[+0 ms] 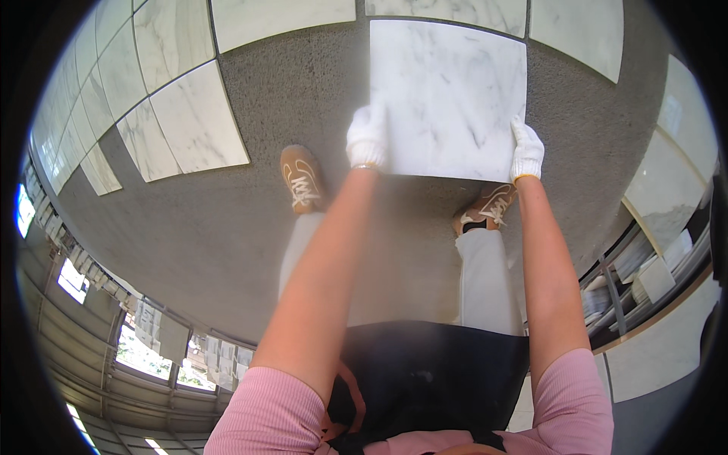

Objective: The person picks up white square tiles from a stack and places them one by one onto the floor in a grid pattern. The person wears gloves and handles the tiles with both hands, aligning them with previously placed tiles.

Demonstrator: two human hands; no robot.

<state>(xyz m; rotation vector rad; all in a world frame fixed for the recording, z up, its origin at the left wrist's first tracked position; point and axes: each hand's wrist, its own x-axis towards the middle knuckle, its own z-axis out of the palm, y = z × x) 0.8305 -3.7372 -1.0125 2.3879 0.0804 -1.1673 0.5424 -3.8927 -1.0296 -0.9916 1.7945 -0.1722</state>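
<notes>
A square white marble tile with grey veins is held between my two hands, in front of my feet. My left hand, in a white knit glove, grips its left edge near the lower corner. The right edge is gripped by my right hand, also gloved, with the thumb lying along the tile's face. Fingers of both hands are partly hidden behind the tile. Its near edge hangs just above my right shoe. The far edge lies close to a row of similar tiles.
Veined marble tiles lie in a row at the far side, and more tiles lie at the left. Grey concrete floor shows between them. At the right stand pale slabs beside a rack. My left shoe is on the floor.
</notes>
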